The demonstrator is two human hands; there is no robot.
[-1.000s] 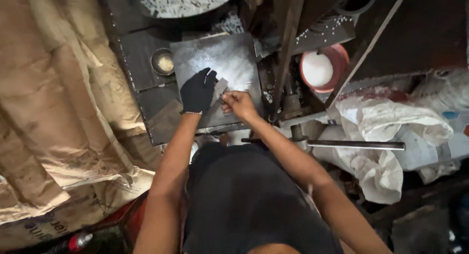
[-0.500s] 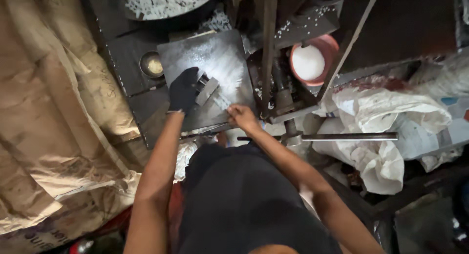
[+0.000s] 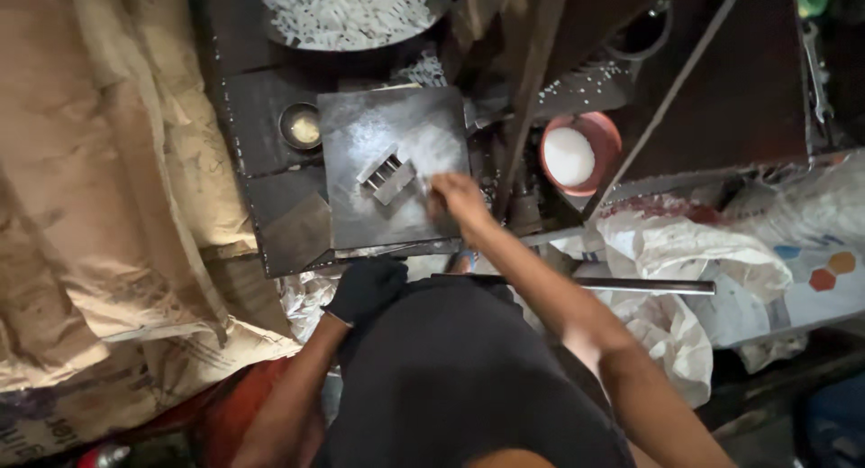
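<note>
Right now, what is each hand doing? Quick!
Left hand: in a black glove, off the metal plate, near the body; grip cannot be told.
Right hand: bare, closed, over the plate beside the small metal mould.

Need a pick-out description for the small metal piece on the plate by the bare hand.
Start at the square grey metal plate dusted with white powder, in the middle of the dark workbench. On it, just left of the bare right hand, lies the small slotted metal block. It is the only ribbed piece there; the small round cup sits off the plate.
</note>
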